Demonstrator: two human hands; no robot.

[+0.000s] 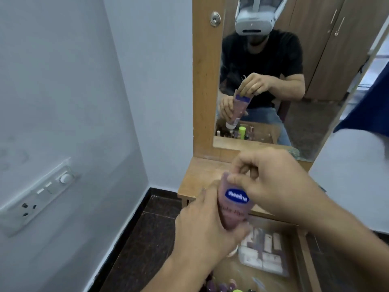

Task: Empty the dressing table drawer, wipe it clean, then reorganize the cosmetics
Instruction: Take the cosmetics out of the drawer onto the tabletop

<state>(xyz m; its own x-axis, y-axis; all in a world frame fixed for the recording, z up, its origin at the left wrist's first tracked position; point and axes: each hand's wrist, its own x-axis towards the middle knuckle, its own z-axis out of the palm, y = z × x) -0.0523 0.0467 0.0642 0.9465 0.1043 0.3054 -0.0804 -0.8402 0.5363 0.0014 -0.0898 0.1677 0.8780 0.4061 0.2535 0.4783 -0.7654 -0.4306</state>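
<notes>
Left hand (pixel 202 228) curls round the lower half of the pink Vaseline tube (pixel 233 209), fingers wrapped behind it, while the right hand (pixel 273 182) comes in from above and pinches the tube's flat crimped end between thumb and fingertips. Between them the tube stands nearly upright, its long axis running from the right hand's pinch down through the left hand's grip; the mirror (pixel 311 127) shows its white cap pointing down. It is lifted clear of everything, hanging above the front edge of the bench (pixel 200 175) and the far end of the open drawer (pixel 304 260) just beneath. In the drawer lie a clear packet (pixel 263 253) of pale blocks toward the back and a cluster of small bottles (pixel 227 286) nearer the person, so the emptying looks only partly done. The move ahead, as I judge it, is setting the tube out on the bench: that surface lies just beyond and below the hands, nearer the left one, which carries the weight, so the right hand's pinch could let go first. Motion blur hides the finer finger detail.
</notes>
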